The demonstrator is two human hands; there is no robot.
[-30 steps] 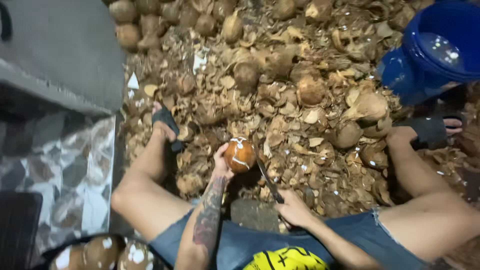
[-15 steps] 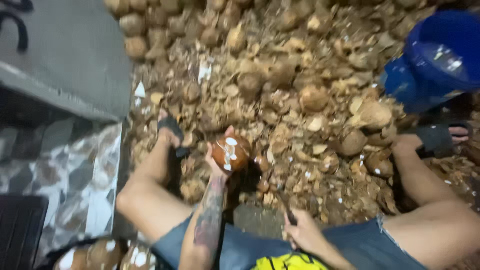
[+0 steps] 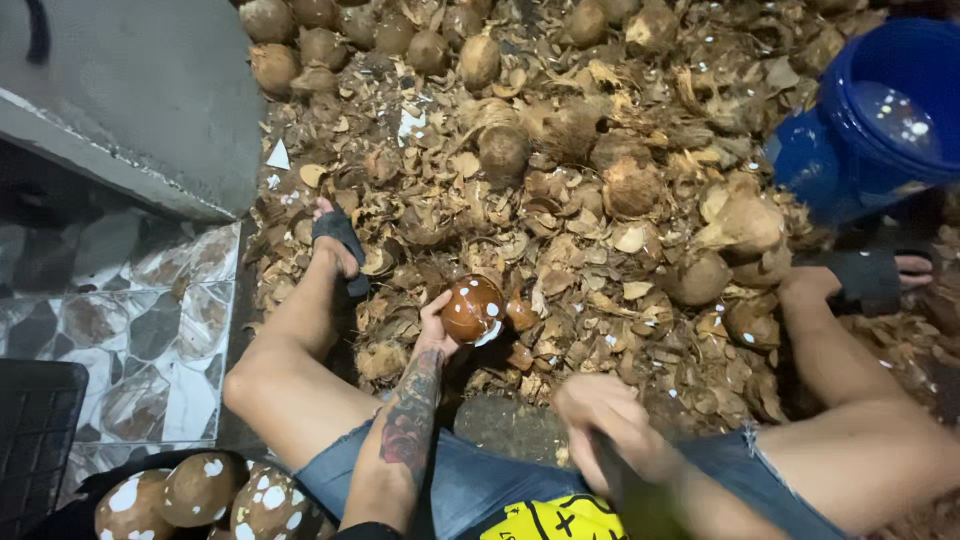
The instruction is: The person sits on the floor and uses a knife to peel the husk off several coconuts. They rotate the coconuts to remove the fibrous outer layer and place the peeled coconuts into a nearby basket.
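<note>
a: we hold the peeled coconut [image 3: 472, 309] in our left hand [image 3: 436, 325], fingers cupped round its left and lower side. it is brown, glossy, with white patches where the skin is cut away.

b: and where is it from the blue bucket [image 3: 850, 150]?

a: well to the left of the bucket and lower in the view, out over the heap of husk scraps [image 3: 560, 230], between our knees.

b: our right hand [image 3: 610, 425]?

a: lower than the bucket, near our lap, wrapped tight on a dark blade handle [image 3: 625, 490]. the blade is blurred, so we cannot tell its shape.

b: what else lies about?

a: unpeeled coconuts [image 3: 480, 60] lie in a row far left of the bucket, at the top of the heap. our sandalled left foot [image 3: 335, 235] rests on the scraps' left edge, the right foot [image 3: 880, 275] just below the bucket. more peeled coconuts [image 3: 200, 490] sit in a dark container at the bottom left, farthest from the bucket, beside the patterned tile floor [image 3: 130, 330].
</note>
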